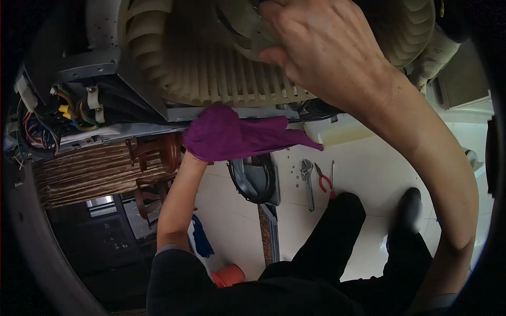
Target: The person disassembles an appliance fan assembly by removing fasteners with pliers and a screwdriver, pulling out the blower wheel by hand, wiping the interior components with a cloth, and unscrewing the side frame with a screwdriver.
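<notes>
A large, dirty, yellowish fan wheel [226, 87] with curved blades fills the top of the view. My right hand [316, 42] is at its hub, fingers curled; whatever the fingertips grip there is too hidden to make out. Below the wheel's lower left edge, a purple cloth [226, 134] covers my left hand, and only the wrist and forearm show beneath it. The cloth lies against the metal edge of the housing [182, 114], its loose end hanging to the right. The fingers of my left hand are hidden under the cloth.
Wiring [39, 129] hangs in the housing at left. On the tiled floor lie an adjustable wrench [308, 184], red-handled pliers [323, 181], a screwdriver [332, 181] and a black ring-shaped part [253, 179]. A red bucket [229, 275] stands lower down; wooden chairs [168, 152] are at left.
</notes>
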Demonstrator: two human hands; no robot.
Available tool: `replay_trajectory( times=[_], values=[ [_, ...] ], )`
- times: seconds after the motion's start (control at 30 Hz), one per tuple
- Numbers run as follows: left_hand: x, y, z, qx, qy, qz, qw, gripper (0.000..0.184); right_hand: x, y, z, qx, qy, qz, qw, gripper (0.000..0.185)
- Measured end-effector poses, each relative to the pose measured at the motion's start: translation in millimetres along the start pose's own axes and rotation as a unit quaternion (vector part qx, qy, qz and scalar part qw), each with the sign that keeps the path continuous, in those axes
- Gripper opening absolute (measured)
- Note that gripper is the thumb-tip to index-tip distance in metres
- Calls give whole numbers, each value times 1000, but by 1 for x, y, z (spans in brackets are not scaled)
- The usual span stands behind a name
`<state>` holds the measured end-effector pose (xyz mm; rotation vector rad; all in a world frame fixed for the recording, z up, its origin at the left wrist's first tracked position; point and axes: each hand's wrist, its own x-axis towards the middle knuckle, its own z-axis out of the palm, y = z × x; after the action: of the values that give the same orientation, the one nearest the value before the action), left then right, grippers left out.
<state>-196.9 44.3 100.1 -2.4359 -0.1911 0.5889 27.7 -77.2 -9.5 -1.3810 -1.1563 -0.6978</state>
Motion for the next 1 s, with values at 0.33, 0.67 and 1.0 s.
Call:
replay_trajectory(
  times=[0.33,0.67,1.0],
  values=[
    [-17,-3,26,-116,13,-41,992,44,22,-22,15,6,32,7,999,16],
    [-47,14,8,-120,-55,-56,990,50,-64,-85,-9,144,-49,220,964,20],
    [-85,148,70,-864,182,-425,196,45,-150,-99,98,308,-209,354,858,59]
  ],
)
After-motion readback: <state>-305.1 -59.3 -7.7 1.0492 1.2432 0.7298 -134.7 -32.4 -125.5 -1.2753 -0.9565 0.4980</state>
